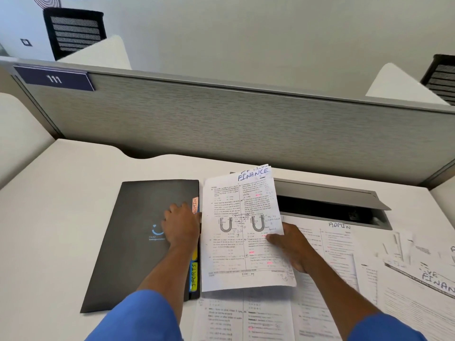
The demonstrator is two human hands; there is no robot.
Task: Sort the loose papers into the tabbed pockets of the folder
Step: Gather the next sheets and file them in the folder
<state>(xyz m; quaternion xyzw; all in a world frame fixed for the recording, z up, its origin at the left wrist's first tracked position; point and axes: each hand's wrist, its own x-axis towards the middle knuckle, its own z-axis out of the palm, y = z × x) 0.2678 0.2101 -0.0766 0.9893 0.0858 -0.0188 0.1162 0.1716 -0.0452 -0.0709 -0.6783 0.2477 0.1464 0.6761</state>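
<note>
Two stacked FINANCE sheets [229, 257], pinched by the right hand [293, 247] just right of the closed folder [133, 254], could be misfiled at its ADMIN tab [195, 205], where the cover is pressed by the flat left hand [181, 225].

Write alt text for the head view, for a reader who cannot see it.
A right hand holds a printed sheet headed FINANCE beside a closed black folder, on which the left hand rests near tabs marked ADMIN and SPORTS. More loose papers lie on the white desk to the right.
</note>
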